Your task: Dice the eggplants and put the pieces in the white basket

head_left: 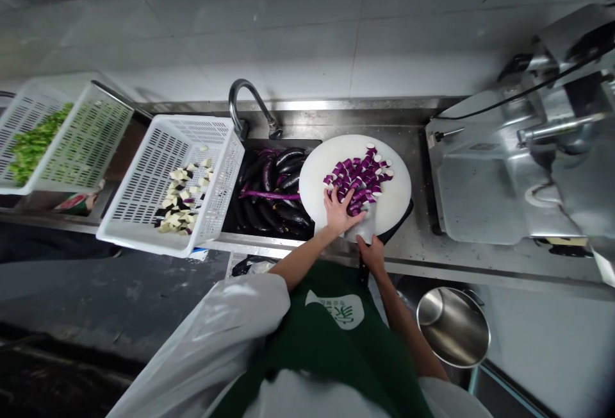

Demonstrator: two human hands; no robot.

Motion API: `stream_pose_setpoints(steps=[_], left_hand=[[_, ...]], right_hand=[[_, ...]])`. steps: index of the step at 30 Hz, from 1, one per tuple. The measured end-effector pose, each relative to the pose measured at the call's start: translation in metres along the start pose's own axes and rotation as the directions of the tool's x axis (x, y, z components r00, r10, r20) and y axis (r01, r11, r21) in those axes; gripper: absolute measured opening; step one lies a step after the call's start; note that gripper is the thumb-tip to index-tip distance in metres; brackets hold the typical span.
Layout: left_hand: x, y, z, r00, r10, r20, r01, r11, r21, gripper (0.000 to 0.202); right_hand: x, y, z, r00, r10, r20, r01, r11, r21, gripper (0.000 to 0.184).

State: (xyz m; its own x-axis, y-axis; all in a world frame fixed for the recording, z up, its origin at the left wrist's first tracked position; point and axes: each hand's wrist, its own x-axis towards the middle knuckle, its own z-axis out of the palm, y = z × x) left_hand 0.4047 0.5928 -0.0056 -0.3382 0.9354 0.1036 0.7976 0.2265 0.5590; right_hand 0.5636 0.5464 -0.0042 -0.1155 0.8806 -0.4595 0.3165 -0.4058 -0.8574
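A heap of cut purple eggplant pieces [355, 177] with white ends lies on the round white cutting board [314, 177]. My left hand [339, 214] rests on the near edge of the heap, its fingers spread apart. Just right of it, my right hand [371, 254] is wrapped round the dark handle of a cleaver [364, 227]. The broad blade lies low over the board, close against the nearest pieces and partly behind my left fingers. Left of the board, several whole dark eggplants [273, 213] fill the sink, with one slim, brighter purple eggplant [271, 195] on top.
A white plastic basket [115, 213] holding cut eggplant chunks stands left of the sink. Farther left, another basket [91, 149] contains chopped greens. A faucet [250, 88] arches behind the sink. At right stands a metal slicing machine [485, 193]; a steel pot [454, 328] sits below the counter.
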Motion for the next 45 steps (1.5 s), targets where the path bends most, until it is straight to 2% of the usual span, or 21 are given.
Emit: stream_pose_setpoints(steps=[5,10,15,21,26,30,33,36,39,42,45], left_hand=[[-0.007,0.006,-0.001,0.996,0.087,0.028,-0.087,0.996,-0.003,0.08],[-0.008,0.006,-0.005,0.989,0.141,0.04,-0.141,0.99,0.007,0.076],[-0.006,0.007,-0.01,0.982,0.162,0.094,-0.162,0.987,-0.005,0.076],[-0.006,0.01,-0.014,0.973,0.216,0.08,-0.216,0.976,-0.003,0.081],[-0.004,0.011,-0.016,0.958,0.264,0.114,-0.265,0.964,-0.003,0.073],[-0.003,0.013,-0.02,0.957,0.27,0.107,-0.271,0.963,-0.005,0.069],[0.0,0.015,-0.032,0.957,0.279,0.084,-0.279,0.96,-0.014,0.068],[0.006,0.009,-0.056,0.961,0.27,0.053,-0.27,0.963,-0.01,0.067],[0.013,-0.009,-0.1,0.975,0.224,-0.004,-0.224,0.975,0.013,0.066],[0.014,-0.045,-0.163,0.984,0.147,-0.103,-0.143,0.988,0.05,0.065],[0.007,-0.1,-0.235,0.959,0.03,-0.283,-0.001,0.995,0.103,0.064]], right_hand=[[-0.005,-0.01,0.024,0.999,-0.034,-0.006,0.034,0.998,0.054,0.049],[-0.007,-0.009,0.034,0.999,-0.039,0.006,0.038,0.997,0.074,0.05],[-0.008,-0.003,0.038,0.999,-0.043,0.011,0.042,0.993,0.111,0.05],[-0.011,-0.003,0.039,0.999,-0.046,0.009,0.044,0.989,0.139,0.048],[-0.012,-0.006,0.041,1.0,-0.018,-0.01,0.019,0.99,0.137,0.05],[-0.016,-0.012,0.041,0.999,-0.024,-0.04,0.029,0.992,0.125,0.05],[-0.02,-0.025,0.046,0.997,-0.058,-0.06,0.064,0.992,0.105,0.049],[-0.026,-0.044,0.059,0.994,-0.1,-0.045,0.104,0.992,0.076,0.05],[-0.032,-0.068,0.086,0.99,-0.139,0.009,0.138,0.99,0.034,0.052],[-0.037,-0.1,0.131,0.963,-0.236,0.129,0.237,0.972,0.007,0.052],[-0.046,-0.143,0.198,0.882,-0.321,0.345,0.336,0.942,0.019,0.046]])
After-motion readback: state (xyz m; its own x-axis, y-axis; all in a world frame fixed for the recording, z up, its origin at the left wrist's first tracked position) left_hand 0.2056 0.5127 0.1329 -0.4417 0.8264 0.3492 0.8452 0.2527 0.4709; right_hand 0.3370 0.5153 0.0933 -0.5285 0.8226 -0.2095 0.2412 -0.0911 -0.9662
